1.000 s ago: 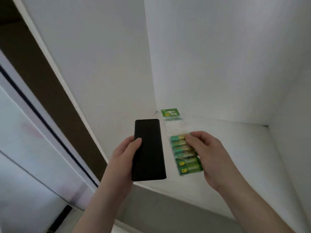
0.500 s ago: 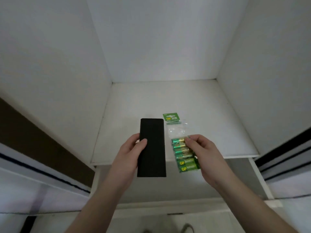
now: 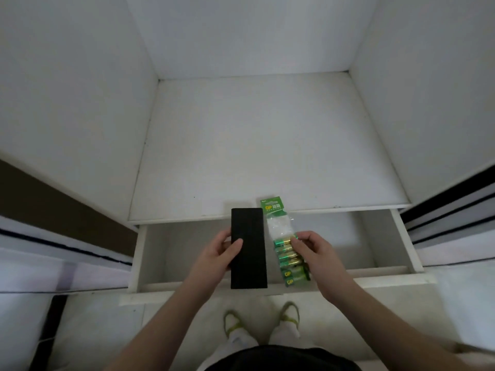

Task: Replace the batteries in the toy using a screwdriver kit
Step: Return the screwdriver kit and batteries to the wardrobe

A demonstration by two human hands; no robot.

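Early stage: left hand [image 3: 214, 257] grips black case [image 3: 249, 247], right hand [image 3: 317, 253] pinches battery pack [image 3: 288, 253] over open drawer [image 3: 375, 236]; no toy seen, swap not started.

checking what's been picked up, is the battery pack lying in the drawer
No, the right hand holds the battery pack in the air above the open drawer.
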